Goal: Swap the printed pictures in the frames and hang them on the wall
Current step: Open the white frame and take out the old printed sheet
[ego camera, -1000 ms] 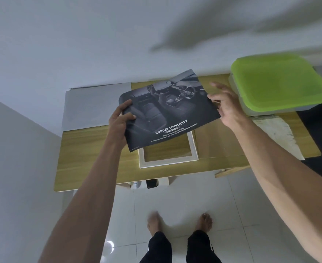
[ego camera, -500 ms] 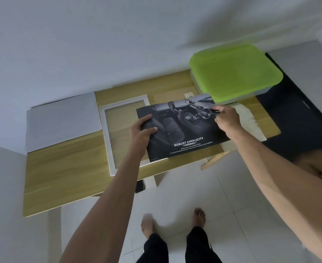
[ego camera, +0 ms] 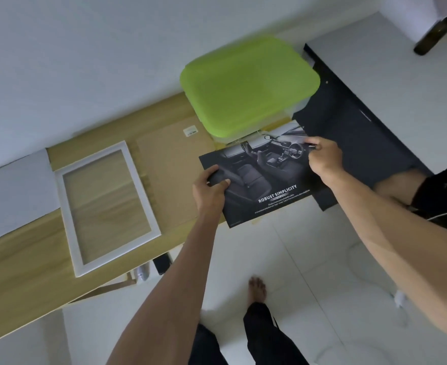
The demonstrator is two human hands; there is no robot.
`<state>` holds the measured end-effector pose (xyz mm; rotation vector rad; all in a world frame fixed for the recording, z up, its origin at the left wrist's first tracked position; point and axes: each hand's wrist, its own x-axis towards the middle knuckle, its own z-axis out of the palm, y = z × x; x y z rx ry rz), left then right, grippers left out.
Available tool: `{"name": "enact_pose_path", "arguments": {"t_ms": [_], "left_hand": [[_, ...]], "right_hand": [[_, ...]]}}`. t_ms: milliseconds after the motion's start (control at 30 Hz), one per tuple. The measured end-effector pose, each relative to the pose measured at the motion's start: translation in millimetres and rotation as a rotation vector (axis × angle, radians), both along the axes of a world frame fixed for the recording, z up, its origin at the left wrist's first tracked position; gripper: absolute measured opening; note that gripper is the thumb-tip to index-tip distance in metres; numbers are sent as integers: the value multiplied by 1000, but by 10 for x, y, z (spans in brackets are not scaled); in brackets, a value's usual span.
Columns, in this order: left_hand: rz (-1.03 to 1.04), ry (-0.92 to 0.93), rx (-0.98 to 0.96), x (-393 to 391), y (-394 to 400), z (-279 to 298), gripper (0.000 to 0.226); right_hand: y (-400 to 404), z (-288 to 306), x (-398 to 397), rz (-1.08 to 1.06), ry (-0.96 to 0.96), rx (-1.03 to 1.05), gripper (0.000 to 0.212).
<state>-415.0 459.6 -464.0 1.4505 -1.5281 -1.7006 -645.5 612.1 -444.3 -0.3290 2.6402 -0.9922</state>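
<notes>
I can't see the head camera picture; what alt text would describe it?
Seen from above, a person's left hand and right hand hold a dark printed picture of a car interior, captioned "ROBUST SIMPLICITY", over the right end of a wooden table. An empty white frame lies flat on the table to the left, beside a brown backing board and a green-lidded box.

One dark printed picture (ego camera: 263, 177), one white frame (ego camera: 103, 204), one brown backing board (ego camera: 173, 175) and one grey sheet (ego camera: 11, 191) on the desk (ego camera: 19, 280). One green-lidded box (ego camera: 248, 85). Two bottles (ego camera: 438, 30) on the floor. Two hands.
</notes>
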Motion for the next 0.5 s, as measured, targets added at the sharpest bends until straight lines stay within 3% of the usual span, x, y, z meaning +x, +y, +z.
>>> {"name": "enact_pose_path", "arguments": {"t_ms": [267,500], "left_hand": [[63,-143,-150,-560,146,-115,44],[2,-346,-308,-763,221,-135,53]], "right_hand": [[62,-183,-524,-2,-45,-18,58],[42,-340,-711,0,-78,-47,57]]}}
